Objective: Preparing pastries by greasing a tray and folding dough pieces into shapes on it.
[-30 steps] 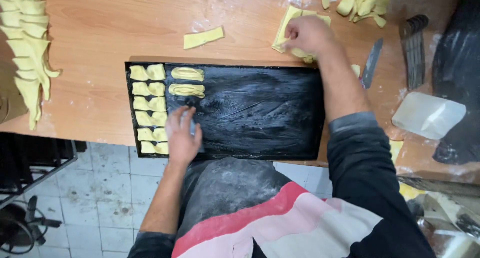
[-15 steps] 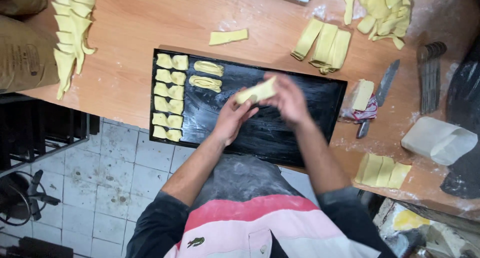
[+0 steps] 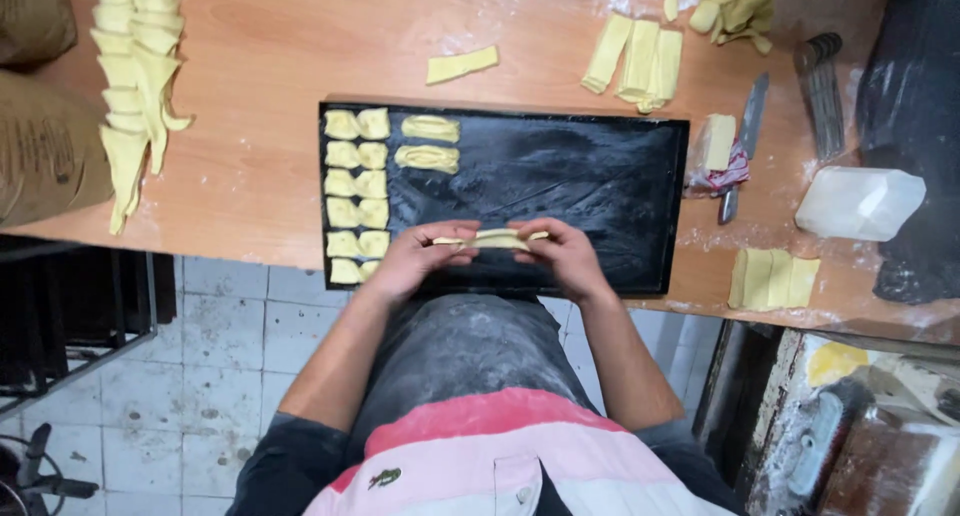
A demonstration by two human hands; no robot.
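Note:
My left hand (image 3: 418,258) and my right hand (image 3: 565,256) hold the two ends of a pale yellow dough strip (image 3: 492,239) stretched between them, just above the near edge of a black floured baking tray (image 3: 590,181). On the tray's left side lie two columns of folded dough pieces (image 3: 357,196), and two twisted dough pieces (image 3: 429,144) sit beside them near the top.
The tray rests on an orange wooden table (image 3: 260,66). Cut dough strips (image 3: 636,61) lie beyond the tray, a single strip (image 3: 461,65) nearer, a long dough pile (image 3: 135,86) at left. A knife (image 3: 742,146), a white tub (image 3: 858,202) and dough squares (image 3: 772,278) lie right.
My right hand picked a dough strip from the pile beyond the tray and brought it back. Both hands came together and now hold it lower, near the tray's front edge.

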